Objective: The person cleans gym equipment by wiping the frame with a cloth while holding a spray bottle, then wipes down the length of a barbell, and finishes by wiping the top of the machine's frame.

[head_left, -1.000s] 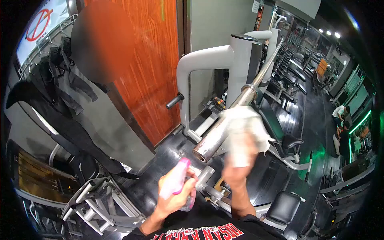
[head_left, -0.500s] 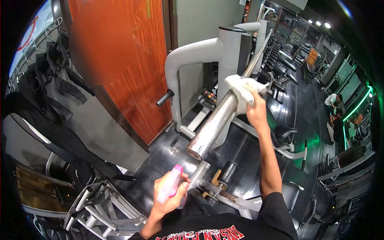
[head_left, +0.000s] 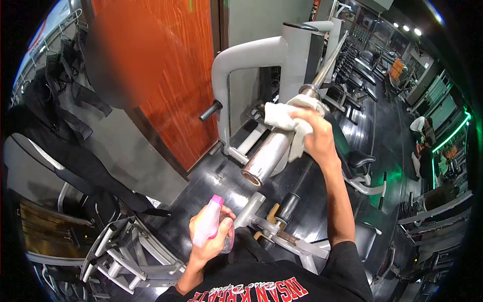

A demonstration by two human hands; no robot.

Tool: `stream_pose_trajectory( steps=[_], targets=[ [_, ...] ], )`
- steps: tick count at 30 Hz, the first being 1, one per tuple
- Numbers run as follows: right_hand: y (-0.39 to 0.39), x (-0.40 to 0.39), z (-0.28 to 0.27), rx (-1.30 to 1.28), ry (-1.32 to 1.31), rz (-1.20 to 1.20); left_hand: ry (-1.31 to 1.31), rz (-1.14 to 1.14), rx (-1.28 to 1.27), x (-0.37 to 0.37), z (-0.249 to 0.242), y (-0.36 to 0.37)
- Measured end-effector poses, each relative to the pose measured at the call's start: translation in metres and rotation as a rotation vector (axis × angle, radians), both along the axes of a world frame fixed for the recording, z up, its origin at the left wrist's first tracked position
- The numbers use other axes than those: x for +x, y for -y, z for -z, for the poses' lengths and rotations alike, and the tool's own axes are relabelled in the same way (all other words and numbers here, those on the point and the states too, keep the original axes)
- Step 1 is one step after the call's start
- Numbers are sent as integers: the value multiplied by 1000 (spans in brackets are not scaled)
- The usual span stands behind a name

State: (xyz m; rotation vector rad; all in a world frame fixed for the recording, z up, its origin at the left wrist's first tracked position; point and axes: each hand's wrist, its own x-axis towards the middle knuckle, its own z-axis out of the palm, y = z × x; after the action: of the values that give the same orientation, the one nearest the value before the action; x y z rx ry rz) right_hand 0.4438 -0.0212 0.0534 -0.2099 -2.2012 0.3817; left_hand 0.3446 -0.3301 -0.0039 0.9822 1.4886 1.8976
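A pink and clear spray bottle [head_left: 209,221] is in my left hand [head_left: 210,240], low in the view and below the near end of the metal bar. My right hand [head_left: 318,135] grips a white cloth [head_left: 282,117] and presses it on the thick metal sleeve of the bar [head_left: 266,157]. The cloth lies over the top and hangs down the right side of the sleeve. Brown marks show at the sleeve's open end.
Behind the bar stands a grey machine frame [head_left: 249,52], beside a wooden door [head_left: 186,75]. Black straps [head_left: 65,70] hang at the left. Dumbbell racks, benches and a person in a white top [head_left: 417,125] are farther back on the right.
My right hand and the cloth have moved down along the sleeve toward its near end, uncovering the collar. My left hand with the bottle has shifted slightly up.
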Motion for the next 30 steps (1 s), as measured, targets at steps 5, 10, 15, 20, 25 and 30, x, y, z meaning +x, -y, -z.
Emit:
stream_pose_trajectory(
  steps=[5,10,15,20,25,30],
  targets=[
    [-4,-4,-5,-190,27,29,24,3,-19,6,-3,-1],
    [-10,-5,2,-203,29,66,-85,39,-42,6,-7,-4],
    [-14,-7,5,-222,22,101,-193,-12,-44,5,-5,-10],
    [-16,-6,4,-228,16,71,-138,6,59,12,-7,-24],
    [-17,-6,7,-230,-16,77,-110,66,76,16,-3,-33],
    [-19,-6,10,-215,-3,89,-158,66,27,14,-7,-34]
  ],
)
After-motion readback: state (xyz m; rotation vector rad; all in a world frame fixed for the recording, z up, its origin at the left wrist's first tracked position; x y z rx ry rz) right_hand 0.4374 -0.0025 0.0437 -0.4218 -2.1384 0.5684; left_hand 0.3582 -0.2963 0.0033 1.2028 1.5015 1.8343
